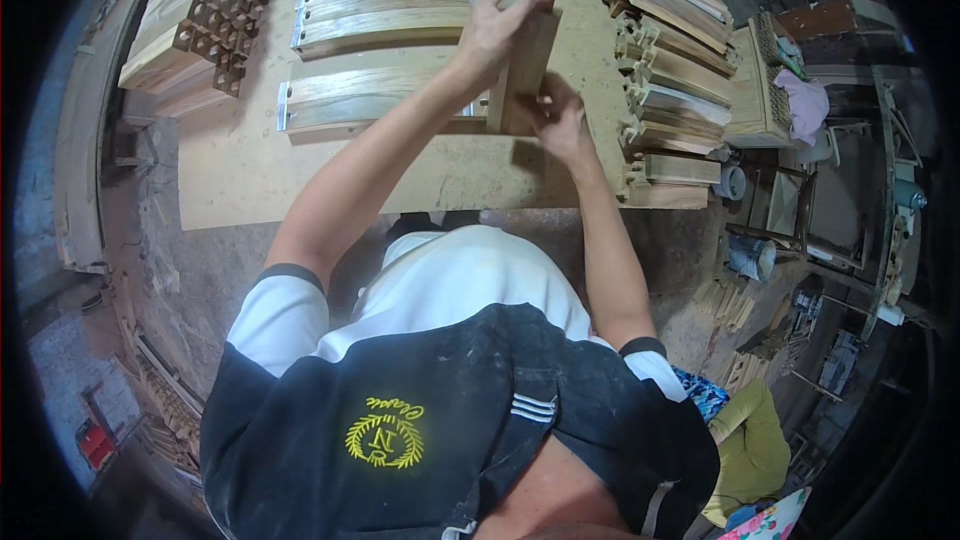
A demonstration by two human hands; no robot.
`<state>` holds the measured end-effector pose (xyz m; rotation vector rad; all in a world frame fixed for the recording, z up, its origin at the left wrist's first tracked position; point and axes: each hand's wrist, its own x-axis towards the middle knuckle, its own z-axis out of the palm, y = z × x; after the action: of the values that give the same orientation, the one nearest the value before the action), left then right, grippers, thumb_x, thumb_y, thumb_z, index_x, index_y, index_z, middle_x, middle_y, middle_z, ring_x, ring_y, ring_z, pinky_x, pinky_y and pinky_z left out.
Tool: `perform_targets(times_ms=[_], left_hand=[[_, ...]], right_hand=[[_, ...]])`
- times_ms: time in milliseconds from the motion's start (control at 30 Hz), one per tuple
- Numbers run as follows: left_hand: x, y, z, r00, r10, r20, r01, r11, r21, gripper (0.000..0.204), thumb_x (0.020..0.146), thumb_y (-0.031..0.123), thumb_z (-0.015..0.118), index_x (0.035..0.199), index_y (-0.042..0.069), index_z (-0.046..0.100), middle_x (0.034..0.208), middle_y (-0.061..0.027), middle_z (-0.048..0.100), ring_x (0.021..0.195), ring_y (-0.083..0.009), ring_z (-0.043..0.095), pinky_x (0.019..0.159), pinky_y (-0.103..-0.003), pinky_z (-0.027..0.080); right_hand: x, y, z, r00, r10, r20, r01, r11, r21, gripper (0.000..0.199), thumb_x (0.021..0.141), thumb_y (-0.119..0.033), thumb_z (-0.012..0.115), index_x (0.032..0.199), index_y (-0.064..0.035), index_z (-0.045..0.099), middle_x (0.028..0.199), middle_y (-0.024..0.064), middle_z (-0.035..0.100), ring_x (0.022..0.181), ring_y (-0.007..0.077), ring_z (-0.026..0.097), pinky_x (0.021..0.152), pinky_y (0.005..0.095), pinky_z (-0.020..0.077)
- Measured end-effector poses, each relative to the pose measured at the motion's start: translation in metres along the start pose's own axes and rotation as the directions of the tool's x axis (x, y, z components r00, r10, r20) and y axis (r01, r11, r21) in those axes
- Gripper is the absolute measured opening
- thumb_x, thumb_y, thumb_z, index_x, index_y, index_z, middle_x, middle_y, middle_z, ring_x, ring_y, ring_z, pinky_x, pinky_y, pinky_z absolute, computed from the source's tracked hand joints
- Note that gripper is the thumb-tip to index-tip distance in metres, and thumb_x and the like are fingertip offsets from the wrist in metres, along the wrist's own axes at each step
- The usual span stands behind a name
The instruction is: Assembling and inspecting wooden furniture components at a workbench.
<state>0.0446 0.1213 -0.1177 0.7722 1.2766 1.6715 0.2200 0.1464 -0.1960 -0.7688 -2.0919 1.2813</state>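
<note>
Shirt cloth, black and white, lies nearest, with both forearms reaching far over the table. Between the hands a wooden board stands tilted on edge, at the right end of the near planks. The left hand clasps its far upper end, some fingers hidden behind the wood. The right hand has bent fingers against its right side, low down; how tightly they pinch, I cannot tell. The board looks stiff and moderately light, probably smooth enough to slip a little in dry palms; its corners would likely dent before the wood broke. Opposite ends seem the steadiest hold, fingertips clear of its lower edge.
</note>
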Motion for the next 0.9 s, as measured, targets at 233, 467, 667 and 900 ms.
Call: perform_targets(times_ms=[233,467,667,900], left_hand=[[0.018,-0.004,-0.01,0.943,0.265,-0.199,-0.196,0.93,0.311,0.045,0.091,0.042,0.072,0.095,-0.002,0.066,0.084,-0.0064,0.071,0.074,-0.0103,0.062,0.066,-0.028,0.052],[-0.024,0.006,-0.004,0.818,0.539,-0.2,-0.383,0.771,0.509,0.037,0.091,0.036,0.071,0.086,0.0,0.064,0.072,-0.0125,0.066,0.069,-0.0165,0.061,0.064,-0.035,0.049],[-0.05,-0.041,-0.006,0.776,0.6,-0.195,-0.443,0.738,0.509,0.05,0.083,0.046,0.077,0.096,0.002,0.058,0.072,-0.0123,0.057,0.066,-0.0224,0.058,0.062,-0.039,0.047],[-0.05,-0.041,-0.012,0.784,0.599,-0.163,-0.447,0.726,0.522,0.052,0.083,0.047,0.078,0.098,0.003,0.055,0.073,-0.0117,0.054,0.067,-0.0222,0.056,0.061,-0.038,0.046]], right_hand=[[0.046,-0.001,0.013,0.993,-0.018,0.118,0.021,0.999,-0.025,0.034,0.09,-0.017,0.073,0.116,0.0009,0.06,0.103,0.0148,0.072,0.097,0.024,0.072,0.081,0.0361,0.0577],[0.045,0.0,0.014,0.97,-0.112,0.215,0.117,0.993,-0.008,0.026,0.089,-0.011,0.071,0.111,-0.0012,0.062,0.099,0.0168,0.071,0.088,0.0304,0.072,0.076,0.0387,0.0561],[0.026,0.031,0.006,0.909,-0.321,0.267,0.363,0.924,-0.124,0.029,0.078,0.002,0.071,0.105,-0.0006,0.061,0.092,0.0178,0.067,0.084,0.0379,0.069,0.068,0.0416,0.0547],[0.029,0.037,0.009,0.904,-0.314,0.291,0.369,0.916,-0.158,0.032,0.076,0.003,0.071,0.106,-0.0014,0.061,0.095,0.0165,0.067,0.084,0.0384,0.067,0.07,0.0433,0.0534]])
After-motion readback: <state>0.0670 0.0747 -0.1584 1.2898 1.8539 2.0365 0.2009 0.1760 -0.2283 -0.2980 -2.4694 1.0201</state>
